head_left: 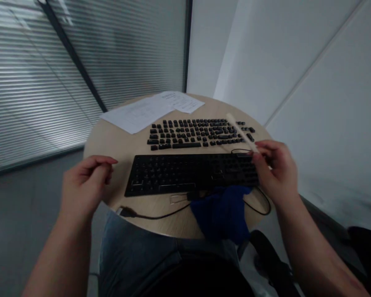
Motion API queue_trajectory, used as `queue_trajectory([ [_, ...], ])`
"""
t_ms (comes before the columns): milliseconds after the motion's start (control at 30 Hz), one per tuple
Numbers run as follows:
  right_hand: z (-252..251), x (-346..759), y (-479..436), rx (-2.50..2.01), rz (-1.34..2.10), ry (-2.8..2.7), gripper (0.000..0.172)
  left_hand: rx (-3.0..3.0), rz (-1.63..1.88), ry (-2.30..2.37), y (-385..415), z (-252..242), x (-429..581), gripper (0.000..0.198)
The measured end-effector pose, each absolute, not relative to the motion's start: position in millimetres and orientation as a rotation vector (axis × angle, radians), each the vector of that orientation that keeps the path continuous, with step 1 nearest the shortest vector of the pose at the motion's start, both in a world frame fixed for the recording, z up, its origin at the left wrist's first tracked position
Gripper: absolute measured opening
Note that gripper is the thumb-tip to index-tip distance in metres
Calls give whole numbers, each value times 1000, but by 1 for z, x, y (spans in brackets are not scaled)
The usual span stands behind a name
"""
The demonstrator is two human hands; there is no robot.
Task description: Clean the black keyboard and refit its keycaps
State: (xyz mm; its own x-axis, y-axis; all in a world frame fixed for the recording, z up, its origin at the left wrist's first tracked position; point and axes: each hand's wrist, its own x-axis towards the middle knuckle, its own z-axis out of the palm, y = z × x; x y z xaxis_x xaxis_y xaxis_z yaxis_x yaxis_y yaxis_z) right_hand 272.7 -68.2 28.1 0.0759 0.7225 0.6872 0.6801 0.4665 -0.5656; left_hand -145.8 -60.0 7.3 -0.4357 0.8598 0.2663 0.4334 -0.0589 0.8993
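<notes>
A black keyboard base [185, 173] lies across the round wooden table [117, 140], stripped of its caps. Behind it the loose black keycaps [198, 133] are laid out in keyboard order. My right hand [275, 171] hovers over the base's right end, fingers closed on a pale stick-like tool [241, 133] that slants up and left over the keycaps. My left hand [85, 183] floats beside the base's left end, fingers loosely curled with nothing in them. A dark blue cloth [222, 212] sits at the table's near edge, just in front of the base.
White paper sheets [151, 109] lie at the table's far side. The keyboard's cable and USB plug [128, 212] trail along the near edge. A small clear wire tool [177, 199] rests by the cloth. Window blinds stand left, white walls right.
</notes>
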Motion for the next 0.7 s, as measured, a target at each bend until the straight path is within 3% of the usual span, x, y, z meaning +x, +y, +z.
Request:
queue_trajectory([
  [100, 38, 245, -108, -1250, 41, -1997, 15, 1592, 1454, 1816, -87, 16, -143, 18],
  [267, 28, 208, -145, -1272, 124, -2340, 20, 2201, 1317, 1623, -129, 28, -123, 23],
  [433, 12, 184, -151, -1236, 137, -2435, 21, 2669, 1021, 1238, -145, 21, -92, 24],
  [700, 8, 181, -142, -1189, 149, -2398, 22, 2833, 799, 1210, -132, -6, -81, 20],
])
